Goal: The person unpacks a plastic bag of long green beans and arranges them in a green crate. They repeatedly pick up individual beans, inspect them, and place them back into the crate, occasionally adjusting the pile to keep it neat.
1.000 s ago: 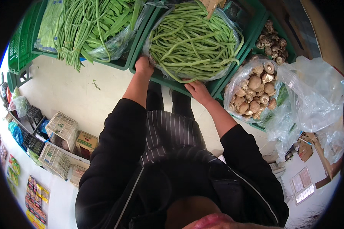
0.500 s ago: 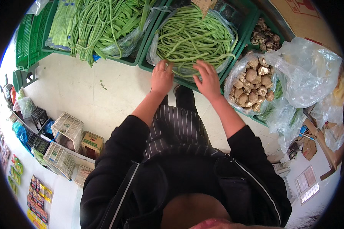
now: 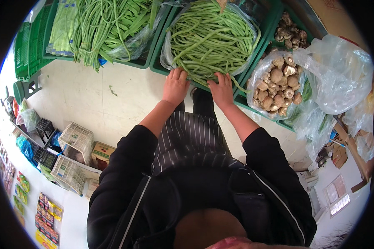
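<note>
Long green beans [image 3: 214,39] fill a plastic-lined green crate [image 3: 160,66] in front of me. At the crate's near rim, my left hand [image 3: 176,86] is closed, its fingers curled at the edge of the beans. My right hand [image 3: 221,88] is also closed, with thumb and fingers at the near ends of the beans just right of the left hand. How many beans either hand pinches is hidden. One bean hangs over the right side of the crate, beyond my right hand.
To the left stands another crate [image 3: 143,62] with bundled long beans [image 3: 89,33] and bagged greens [image 3: 61,31]. On the right are a bag of brown mushrooms [image 3: 278,81], darker mushrooms [image 3: 290,31] and loose clear plastic [image 3: 340,70]. White baskets [image 3: 76,141] stand at lower left.
My right hand has drawn in toward the left hand and its fingers have curled. The beans at the near right have shifted, and one now hangs over the crate's right side.
</note>
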`<control>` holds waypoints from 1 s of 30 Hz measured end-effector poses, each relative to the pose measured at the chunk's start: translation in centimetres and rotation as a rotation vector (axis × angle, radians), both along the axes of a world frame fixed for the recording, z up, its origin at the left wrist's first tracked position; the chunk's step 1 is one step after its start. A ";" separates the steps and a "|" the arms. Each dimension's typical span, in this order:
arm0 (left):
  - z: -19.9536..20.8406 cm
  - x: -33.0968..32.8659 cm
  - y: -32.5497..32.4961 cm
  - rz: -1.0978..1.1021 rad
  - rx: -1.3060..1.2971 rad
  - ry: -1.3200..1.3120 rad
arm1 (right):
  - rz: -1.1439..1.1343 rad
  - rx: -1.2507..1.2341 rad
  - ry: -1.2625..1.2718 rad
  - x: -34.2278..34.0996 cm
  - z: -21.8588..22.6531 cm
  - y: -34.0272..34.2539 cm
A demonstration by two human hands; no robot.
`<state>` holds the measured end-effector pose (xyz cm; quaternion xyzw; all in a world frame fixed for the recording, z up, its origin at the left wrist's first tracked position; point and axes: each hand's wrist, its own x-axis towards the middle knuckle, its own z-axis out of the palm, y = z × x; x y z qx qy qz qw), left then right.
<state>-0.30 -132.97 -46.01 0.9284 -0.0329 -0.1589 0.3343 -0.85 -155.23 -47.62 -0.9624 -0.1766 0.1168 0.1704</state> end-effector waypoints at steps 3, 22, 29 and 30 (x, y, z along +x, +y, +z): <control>0.8 0.9 -1.2 -0.103 -0.005 -0.142 | 0.030 0.163 0.071 1.4 1.4 -0.9; -3.2 2.1 -0.5 -0.103 0.106 -0.105 | -0.695 -0.002 0.382 1.2 8.2 -10.8; -4.3 2.7 0.1 -0.150 0.028 -0.084 | -0.690 0.493 0.182 1.5 10.7 -8.9; -4.3 3.0 0.2 -0.172 0.035 -0.077 | -0.779 0.540 0.243 2.1 10.7 -8.6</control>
